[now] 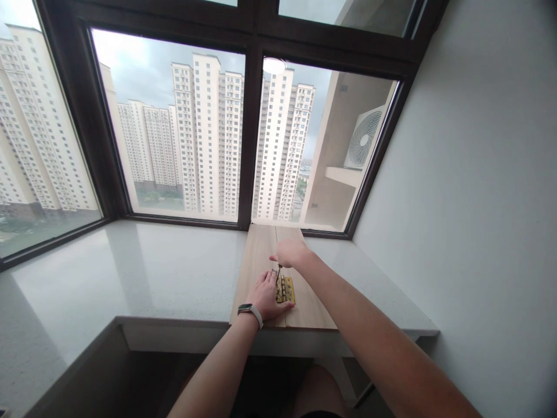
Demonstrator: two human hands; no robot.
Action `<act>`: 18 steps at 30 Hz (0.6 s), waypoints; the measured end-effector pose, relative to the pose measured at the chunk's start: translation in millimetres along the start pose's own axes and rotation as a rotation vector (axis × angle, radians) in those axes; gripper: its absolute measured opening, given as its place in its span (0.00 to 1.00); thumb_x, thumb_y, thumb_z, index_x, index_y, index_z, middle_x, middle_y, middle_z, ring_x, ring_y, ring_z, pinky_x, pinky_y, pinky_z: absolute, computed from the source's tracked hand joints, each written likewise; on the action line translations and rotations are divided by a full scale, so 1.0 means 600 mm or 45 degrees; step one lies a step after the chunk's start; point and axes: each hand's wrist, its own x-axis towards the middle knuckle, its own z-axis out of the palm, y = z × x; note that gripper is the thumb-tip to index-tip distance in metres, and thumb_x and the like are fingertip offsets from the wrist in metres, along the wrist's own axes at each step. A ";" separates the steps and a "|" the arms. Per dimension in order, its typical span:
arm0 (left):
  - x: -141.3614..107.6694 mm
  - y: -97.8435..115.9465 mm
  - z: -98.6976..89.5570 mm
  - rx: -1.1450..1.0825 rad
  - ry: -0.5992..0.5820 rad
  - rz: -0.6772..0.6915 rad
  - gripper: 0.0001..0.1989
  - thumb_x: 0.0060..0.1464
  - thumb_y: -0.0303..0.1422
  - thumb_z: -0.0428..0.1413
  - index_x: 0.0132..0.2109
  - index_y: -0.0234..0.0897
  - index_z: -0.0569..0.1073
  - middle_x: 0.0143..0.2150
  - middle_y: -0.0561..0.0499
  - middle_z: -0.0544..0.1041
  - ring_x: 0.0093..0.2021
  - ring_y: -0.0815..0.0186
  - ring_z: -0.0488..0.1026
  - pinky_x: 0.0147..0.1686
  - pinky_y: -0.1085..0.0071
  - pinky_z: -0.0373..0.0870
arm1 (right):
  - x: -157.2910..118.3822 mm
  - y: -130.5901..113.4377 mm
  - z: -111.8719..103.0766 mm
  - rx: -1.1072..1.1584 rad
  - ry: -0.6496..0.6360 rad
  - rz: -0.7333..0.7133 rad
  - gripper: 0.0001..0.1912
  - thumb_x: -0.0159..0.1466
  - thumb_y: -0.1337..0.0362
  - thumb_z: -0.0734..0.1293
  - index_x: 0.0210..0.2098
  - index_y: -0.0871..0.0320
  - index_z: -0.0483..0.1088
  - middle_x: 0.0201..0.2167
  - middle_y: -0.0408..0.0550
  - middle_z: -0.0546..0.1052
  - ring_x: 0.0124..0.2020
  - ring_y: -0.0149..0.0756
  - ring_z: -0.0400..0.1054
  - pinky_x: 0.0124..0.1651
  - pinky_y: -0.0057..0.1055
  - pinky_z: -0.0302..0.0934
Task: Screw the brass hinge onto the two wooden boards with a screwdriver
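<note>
A gold-coloured hinge point(289, 290) with screw holes lies across the seam between two light wooden boards point(256, 247). My left hand point(264, 296) rests flat over the hinge's left leaf, its fingers stretched forward and its thumb along the near edge. My right hand point(290, 253) is closed in a fist above the hinge's far end, wrapped round a screwdriver point(279, 271). The handle is hidden in the fist; the thin shaft slants down to the left leaf beside my left fingertips. What the tip touches is too small to make out.
The boards lie on a pale stone windowsill counter point(174, 267), reaching from its front edge to the dark window frame point(249, 145). A grey-white wall point(470, 174) bounds the right side. Below the counter's edge, my knee point(319, 389) shows.
</note>
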 end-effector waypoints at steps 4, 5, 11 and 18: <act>0.000 0.001 -0.001 0.010 0.003 0.000 0.63 0.43 0.71 0.52 0.73 0.27 0.53 0.73 0.36 0.57 0.74 0.44 0.47 0.73 0.55 0.44 | 0.002 0.004 0.005 0.019 0.026 -0.012 0.24 0.66 0.47 0.69 0.52 0.58 0.78 0.51 0.63 0.79 0.53 0.50 0.74 0.51 0.37 0.66; -0.001 0.001 -0.001 0.010 0.000 -0.002 0.64 0.43 0.71 0.52 0.73 0.28 0.53 0.73 0.36 0.57 0.74 0.44 0.47 0.73 0.56 0.44 | 0.002 0.004 0.006 0.018 0.032 -0.012 0.24 0.65 0.48 0.69 0.52 0.58 0.78 0.51 0.63 0.79 0.52 0.50 0.74 0.50 0.37 0.66; -0.002 0.004 -0.005 0.020 -0.012 -0.015 0.64 0.43 0.71 0.51 0.73 0.28 0.52 0.73 0.37 0.57 0.75 0.45 0.47 0.73 0.56 0.44 | 0.004 0.002 0.009 0.004 0.037 -0.033 0.20 0.65 0.51 0.70 0.49 0.58 0.78 0.48 0.61 0.80 0.49 0.48 0.76 0.45 0.35 0.67; -0.002 0.005 -0.007 0.001 -0.024 -0.017 0.62 0.43 0.70 0.52 0.74 0.30 0.52 0.74 0.37 0.56 0.75 0.44 0.46 0.73 0.54 0.43 | 0.007 0.019 0.011 0.069 0.008 -0.171 0.13 0.61 0.58 0.74 0.45 0.52 0.77 0.47 0.50 0.81 0.47 0.42 0.76 0.42 0.30 0.65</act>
